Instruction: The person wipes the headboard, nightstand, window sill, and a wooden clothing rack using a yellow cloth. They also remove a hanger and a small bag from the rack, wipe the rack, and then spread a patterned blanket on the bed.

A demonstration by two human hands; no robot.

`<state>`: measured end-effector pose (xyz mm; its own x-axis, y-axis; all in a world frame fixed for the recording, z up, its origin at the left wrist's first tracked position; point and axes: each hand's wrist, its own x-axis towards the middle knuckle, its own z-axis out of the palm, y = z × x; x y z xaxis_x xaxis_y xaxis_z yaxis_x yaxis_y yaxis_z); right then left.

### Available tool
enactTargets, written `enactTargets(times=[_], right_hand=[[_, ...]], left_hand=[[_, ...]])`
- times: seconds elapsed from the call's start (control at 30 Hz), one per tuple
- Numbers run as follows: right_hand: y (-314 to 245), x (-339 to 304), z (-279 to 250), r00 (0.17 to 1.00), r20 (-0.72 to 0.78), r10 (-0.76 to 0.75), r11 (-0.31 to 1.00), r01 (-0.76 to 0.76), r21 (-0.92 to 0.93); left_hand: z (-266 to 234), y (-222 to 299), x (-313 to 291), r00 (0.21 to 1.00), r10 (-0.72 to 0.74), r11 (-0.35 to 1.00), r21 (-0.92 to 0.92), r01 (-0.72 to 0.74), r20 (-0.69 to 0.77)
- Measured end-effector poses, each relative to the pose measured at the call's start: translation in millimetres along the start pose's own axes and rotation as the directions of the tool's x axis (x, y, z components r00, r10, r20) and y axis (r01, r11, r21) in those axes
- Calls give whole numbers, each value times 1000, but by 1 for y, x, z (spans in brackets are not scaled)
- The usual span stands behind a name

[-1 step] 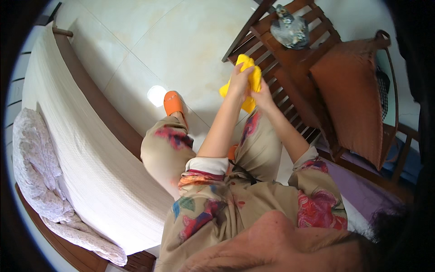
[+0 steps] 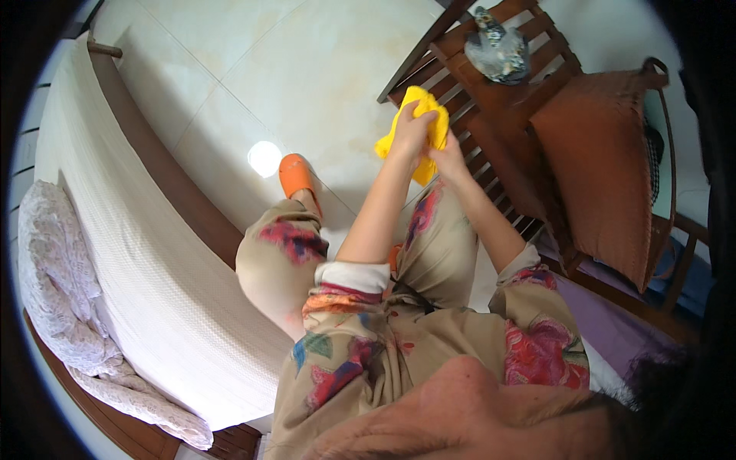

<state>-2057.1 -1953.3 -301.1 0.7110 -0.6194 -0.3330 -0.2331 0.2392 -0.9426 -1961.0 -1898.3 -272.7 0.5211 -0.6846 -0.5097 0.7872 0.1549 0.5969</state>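
Note:
Both hands are closed on a bright yellow cloth (image 2: 416, 98), held out ahead of me above the slatted wooden seat's edge and the floor. The fingers of my left hand (image 2: 412, 138) press into the bunched cloth from above. Lower and to the right, my right hand (image 2: 449, 159) grips the cloth's near side; part of its fingers is hidden. One flap of cloth sticks out to the left of my left wrist. Another hangs down between the two hands.
On my right stands a dark wooden slatted chair (image 2: 491, 130) with a clear plastic bag (image 2: 498, 54) on it and a brown cushion (image 2: 590, 176). A bed with a white cover (image 2: 146, 253) and a crumpled patterned quilt (image 2: 57, 268) lies left. My foot in an orange slipper (image 2: 295, 175) rests on pale floor tiles (image 2: 222, 46).
The yellow cloth has shifted slightly in my hands and its folds differ a little. The chair and bag appear slightly farther right in the picture.

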Motion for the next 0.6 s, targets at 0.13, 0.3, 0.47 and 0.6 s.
enactTargets(times=[0.13,0.3,0.47,0.6], right_hand=[[13,42,-16,994,58,89,953,-102,285],[38,85,-32,979,-122,163,914,-103,394],[56,136,-39,830,-546,-119,993,101,-62],[36,201,-75,576,-742,-344,929,91,-360]], left_hand=[[-11,-4,45,995,-45,940,341,10,94],[-44,-43,96,947,-88,978,207,23,310],[-58,-56,124,762,645,471,759,-450,51],[-60,-20,166,400,864,34,759,-650,304]])
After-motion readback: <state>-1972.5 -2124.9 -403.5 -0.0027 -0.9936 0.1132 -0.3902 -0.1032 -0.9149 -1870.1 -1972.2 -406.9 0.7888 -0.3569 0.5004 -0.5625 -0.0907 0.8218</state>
